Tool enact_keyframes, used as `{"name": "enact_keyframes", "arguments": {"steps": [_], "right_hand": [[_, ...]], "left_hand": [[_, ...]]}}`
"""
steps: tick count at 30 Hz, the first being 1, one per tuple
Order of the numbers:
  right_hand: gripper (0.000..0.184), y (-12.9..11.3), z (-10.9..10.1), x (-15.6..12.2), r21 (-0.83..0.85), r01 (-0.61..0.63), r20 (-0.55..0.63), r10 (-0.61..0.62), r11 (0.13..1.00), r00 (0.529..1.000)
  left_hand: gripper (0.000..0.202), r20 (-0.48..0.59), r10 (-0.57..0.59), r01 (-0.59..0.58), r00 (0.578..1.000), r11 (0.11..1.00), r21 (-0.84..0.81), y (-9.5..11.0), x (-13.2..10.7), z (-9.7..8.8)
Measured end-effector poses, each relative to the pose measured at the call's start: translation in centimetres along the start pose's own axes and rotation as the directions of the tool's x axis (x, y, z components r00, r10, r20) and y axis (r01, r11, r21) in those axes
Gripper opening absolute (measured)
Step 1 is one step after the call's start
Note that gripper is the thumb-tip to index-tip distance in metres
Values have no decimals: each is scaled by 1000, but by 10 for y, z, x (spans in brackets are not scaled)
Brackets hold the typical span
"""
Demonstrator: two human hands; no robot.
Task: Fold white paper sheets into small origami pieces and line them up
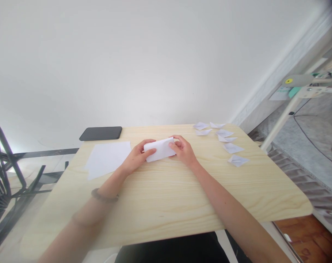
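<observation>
A folded sheet of white paper [160,149] is held between both hands above the middle of the table. My left hand [138,156] grips its left end, thumb on the near face and fingers behind. At the right end, my right hand [183,150] pinches it in the same way, with the fingertips partly hidden behind the paper. The paper is a long narrow rectangle, tilted slightly up toward the right. Left of my left hand lie flat white sheets [107,159], overlapping each other.
A black phone [100,133] lies at the table's back left. Several folded paper boats [233,148] are spread along the back right of the wooden table [166,204]. A white wall [155,65] stands behind. To the left is a black chair [7,164]; at right, a white metal frame [283,120].
</observation>
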State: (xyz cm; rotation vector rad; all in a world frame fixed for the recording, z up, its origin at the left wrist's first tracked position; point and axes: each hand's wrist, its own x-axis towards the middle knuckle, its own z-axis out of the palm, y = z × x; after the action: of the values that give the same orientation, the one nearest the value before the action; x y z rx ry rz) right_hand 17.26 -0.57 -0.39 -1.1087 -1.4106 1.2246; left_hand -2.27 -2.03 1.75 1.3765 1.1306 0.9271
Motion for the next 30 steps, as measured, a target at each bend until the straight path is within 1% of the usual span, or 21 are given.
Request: {"name": "enact_keyframes", "arguments": {"steps": [2, 5, 9, 11, 14, 17, 22, 24, 26, 28, 30], "right_hand": [[40, 0, 0, -1, 15, -13, 23, 13, 1000, 1000], [39, -1, -1, -1, 25, -16, 75, 15, 1000, 997], [39, -1, -2, 0, 43, -26, 130, 20, 999, 991], [40, 0, -1, 0, 19, -24, 122, 21, 1000, 992], [38, 1, 1, 0, -81, -3, 58, 8, 997, 998], [31, 3, 2, 1, -151, 21, 9, -20, 988, 1000], [28, 3, -1, 0, -80, -20, 79, 27, 997, 997], [36, 2, -2, -1, -60, -21, 104, 27, 998, 994], [42, 1, -3, -1, -60, 8, 120, -1, 998, 993], [37, -1, -2, -2, -76, 33, 125, -24, 997, 992], [29, -1, -1, -2, -103, 41, 105, -30, 994, 994]], "left_hand": [[43, -5, 15, -16, 1000, 1000, -5, 2, -1, 1], [42, -12, 35, -36, 999, 998, -60, 2, -2, 2], [37, -70, 49, -55, 996, 995, -83, -3, 0, 3], [37, -83, 40, -46, 996, 996, -75, -5, 1, 3], [36, -89, 38, -43, 995, 997, -61, -4, 1, 3], [35, -83, 32, -35, 996, 999, -41, -3, 0, 4], [37, -71, 15, -19, 997, 998, -58, -3, 0, 4], [38, -83, 15, -20, 996, 998, -67, -4, 0, 4], [40, -92, 17, -24, 996, 997, -77, -4, 0, 4], [41, -94, 18, -26, 995, 997, -77, -5, 0, 4], [41, -93, 21, -27, 995, 998, -59, -6, 0, 3]]}}
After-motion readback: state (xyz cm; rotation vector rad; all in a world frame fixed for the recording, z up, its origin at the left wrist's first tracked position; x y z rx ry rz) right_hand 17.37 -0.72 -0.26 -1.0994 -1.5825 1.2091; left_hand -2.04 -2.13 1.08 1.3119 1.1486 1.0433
